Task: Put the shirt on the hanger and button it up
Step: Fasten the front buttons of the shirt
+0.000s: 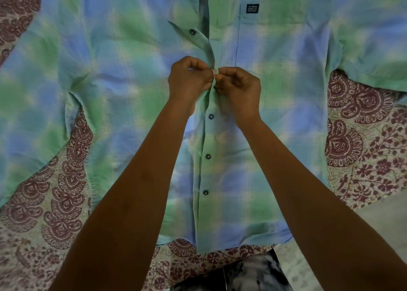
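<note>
Toward six o'clock, the shirt (231, 169) lies spread on a patterned sheet (363, 158), its three lower buttons (208, 156) fastened. At centre, my left hand (189, 79) and right hand (239, 88) pinch the front edges together, fingers curled on cloth. Toward twelve, two upper buttons (192, 32) are undone; no hanger shows.

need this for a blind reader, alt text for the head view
Left hand and right hand pinch the front edges of a green-blue plaid shirt at mid-chest, apparently fastening a button. It lies flat on a maroon paisley bedsheet; three buttons below are closed, two above undone.
</note>
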`<state>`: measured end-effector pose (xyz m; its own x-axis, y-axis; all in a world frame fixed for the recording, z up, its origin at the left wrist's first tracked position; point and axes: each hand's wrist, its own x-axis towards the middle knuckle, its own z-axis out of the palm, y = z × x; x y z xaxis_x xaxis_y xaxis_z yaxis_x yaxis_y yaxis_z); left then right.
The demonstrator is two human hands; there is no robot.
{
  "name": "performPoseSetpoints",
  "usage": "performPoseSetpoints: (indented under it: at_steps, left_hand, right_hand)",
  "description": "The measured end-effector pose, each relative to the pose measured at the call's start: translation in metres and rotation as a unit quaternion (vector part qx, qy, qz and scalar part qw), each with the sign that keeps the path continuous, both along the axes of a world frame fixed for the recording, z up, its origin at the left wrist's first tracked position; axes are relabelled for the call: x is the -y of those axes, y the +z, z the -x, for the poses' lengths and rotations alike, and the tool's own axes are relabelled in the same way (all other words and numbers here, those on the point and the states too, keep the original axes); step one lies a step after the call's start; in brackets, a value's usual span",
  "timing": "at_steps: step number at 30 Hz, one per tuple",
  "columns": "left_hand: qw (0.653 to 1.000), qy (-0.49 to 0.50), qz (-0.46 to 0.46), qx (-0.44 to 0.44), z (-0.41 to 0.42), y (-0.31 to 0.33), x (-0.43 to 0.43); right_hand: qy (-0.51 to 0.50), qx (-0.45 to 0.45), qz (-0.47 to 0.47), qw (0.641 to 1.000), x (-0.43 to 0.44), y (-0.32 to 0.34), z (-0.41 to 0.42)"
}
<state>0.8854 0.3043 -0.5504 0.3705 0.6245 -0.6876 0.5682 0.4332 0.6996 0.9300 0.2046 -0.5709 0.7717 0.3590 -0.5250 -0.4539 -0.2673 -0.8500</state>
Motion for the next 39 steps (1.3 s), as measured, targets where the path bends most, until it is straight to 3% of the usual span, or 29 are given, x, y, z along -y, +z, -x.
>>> performPoseSetpoints:
  at_steps: [9,17,20,27,34,39]
  left_hand:
    - [0.997,-0.057,-0.053,-0.002,-0.001,0.001,-0.001]
    - [0.997,-0.050,-0.035,-0.036,-0.003,0.000,-0.002]
    - [1.000,-0.014,0.019,-0.012,-0.001,-0.001,-0.001]
    - [0.990,0.063,0.120,0.047,0.006,-0.001,0.002]
    - [0.985,0.084,0.127,0.083,0.009,-0.003,0.006]
    - [0.989,0.082,0.056,0.111,0.010,-0.009,0.012]
  right_hand:
    - [0.001,-0.037,-0.031,0.999,0.001,-0.002,-0.005]
    - [0.033,0.088,0.068,0.993,-0.006,-0.006,0.007]
    - [0.025,0.117,0.086,0.989,-0.008,-0.006,0.012]
    - [0.005,0.109,0.037,0.993,-0.003,-0.007,0.015]
    - [0.017,0.080,0.010,0.997,-0.003,-0.006,0.012]
    - [0.036,0.017,-0.015,0.999,0.000,-0.003,0.005]
